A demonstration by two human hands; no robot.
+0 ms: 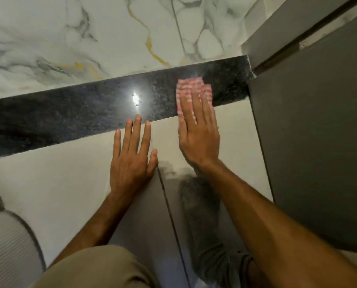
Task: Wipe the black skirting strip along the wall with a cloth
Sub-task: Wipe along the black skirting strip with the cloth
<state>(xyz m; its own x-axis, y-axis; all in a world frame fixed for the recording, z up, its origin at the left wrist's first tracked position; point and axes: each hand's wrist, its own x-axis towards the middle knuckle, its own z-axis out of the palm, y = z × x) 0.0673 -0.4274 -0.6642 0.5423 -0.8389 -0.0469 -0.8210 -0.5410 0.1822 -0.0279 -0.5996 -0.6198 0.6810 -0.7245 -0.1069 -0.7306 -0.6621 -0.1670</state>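
Observation:
The black speckled skirting strip point(69, 113) runs across the view between the marble wall and the pale floor. A pink-and-white checked cloth point(191, 88) lies flat against the strip near its right end. My right hand point(198, 134) presses on the cloth with straight fingers; the fingertips rest on the cloth and the palm hangs over the floor tile. My left hand point(131, 159) lies flat and spread on the floor beside it, holding nothing, its fingertips touching the strip's lower edge.
White marble wall point(90, 38) with grey and gold veins rises above the strip. A dark grey door or panel point(310, 142) stands at the right, ending the strip. A ribbed white object point(7, 242) sits at the lower left. My knee in beige cloth point(94, 269) fills the bottom.

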